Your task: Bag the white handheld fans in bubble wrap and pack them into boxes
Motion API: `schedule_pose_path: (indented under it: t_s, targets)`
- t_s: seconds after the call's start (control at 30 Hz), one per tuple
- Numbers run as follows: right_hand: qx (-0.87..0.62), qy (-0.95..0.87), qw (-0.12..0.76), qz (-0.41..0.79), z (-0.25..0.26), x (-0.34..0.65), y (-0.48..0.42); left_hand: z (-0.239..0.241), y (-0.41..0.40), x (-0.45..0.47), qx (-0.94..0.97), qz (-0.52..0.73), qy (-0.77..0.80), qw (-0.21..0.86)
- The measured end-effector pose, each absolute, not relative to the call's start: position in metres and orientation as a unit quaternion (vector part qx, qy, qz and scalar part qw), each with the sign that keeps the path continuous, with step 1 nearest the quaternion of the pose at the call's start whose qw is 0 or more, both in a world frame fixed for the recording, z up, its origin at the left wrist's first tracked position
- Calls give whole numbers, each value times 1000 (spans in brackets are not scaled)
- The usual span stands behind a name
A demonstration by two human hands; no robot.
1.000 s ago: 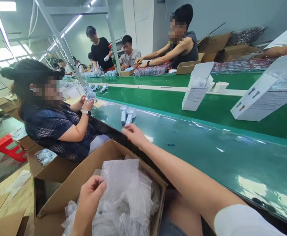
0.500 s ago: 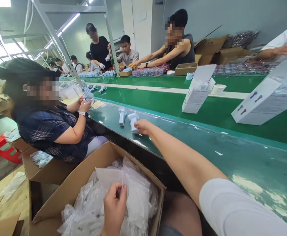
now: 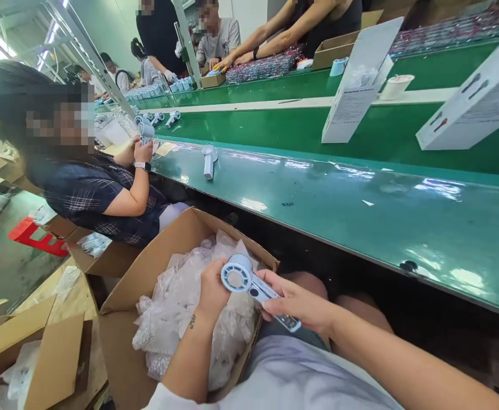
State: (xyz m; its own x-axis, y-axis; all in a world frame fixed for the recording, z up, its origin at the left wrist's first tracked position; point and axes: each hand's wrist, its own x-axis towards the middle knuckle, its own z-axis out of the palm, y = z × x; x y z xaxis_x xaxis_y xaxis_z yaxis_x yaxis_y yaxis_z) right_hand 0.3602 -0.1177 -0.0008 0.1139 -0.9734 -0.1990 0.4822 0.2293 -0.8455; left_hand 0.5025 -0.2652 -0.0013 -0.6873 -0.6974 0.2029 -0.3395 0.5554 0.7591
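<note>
A light-blue handheld fan (image 3: 237,274) is held at a slant over a carton of clear plastic bags (image 3: 176,319). My right hand (image 3: 290,299) is closed around its handle, thumb and fingers on either side. At the round head, my left hand (image 3: 213,287) is closed against the rim, its fingertips partly hidden behind the fan. Bag plastic shows just behind the head; whether my left hand also grips some of it I cannot tell. Another fan (image 3: 208,162) stands on the green bench (image 3: 275,188).
To the left, a co-worker (image 3: 87,182) in a plaid top holds a similar fan. White boxes (image 3: 356,85) stand on the green conveyor (image 3: 249,128). Other people work along its far side. A red crate (image 3: 36,236) and open cartons (image 3: 57,353) sit at left.
My right hand has lifted one fan off the bench and brought it over the carton. My left hand has risen from among the bags to the fan's head. The view has tilted down.
</note>
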Motion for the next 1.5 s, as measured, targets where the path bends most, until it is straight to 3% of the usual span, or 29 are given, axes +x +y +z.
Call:
schedule_pose_path:
  t_s: [0.2, 0.27, 0.47, 0.6, 0.73, 0.93, 1.13, 1.33, 1.5]
  targets:
    - [-545, 571, 409, -458, 8, 377, -78, 3, -235, 514, 369, -468, -783, 180]
    - [-531, 540, 436, -485, 11, 380, -69, 7, -227, 514, 375, -476, -770, 199]
    - [-271, 328, 665, -613, 6, 381, -52, 23, -214, 509, 341, -391, -815, 259]
    - [-173, 281, 711, -621, 4, 377, -46, 26, -213, 502, 191, -327, -890, 252]
    - [-157, 247, 752, -591, 6, 370, -38, 27, -213, 494, 170, -313, -908, 220]
    - [-217, 256, 769, -544, 1, 360, -27, 32, -213, 485, 98, -315, -928, 173]
    - [-199, 272, 749, -571, -2, 354, -24, 33, -216, 485, 69, -331, -930, 146]
    - [-107, 353, 683, -631, -2, 355, -20, 37, -198, 489, 137, -340, -904, 220]
    - [-189, 434, 628, -618, 5, 362, -10, 36, -184, 472, 163, -393, -885, 190]
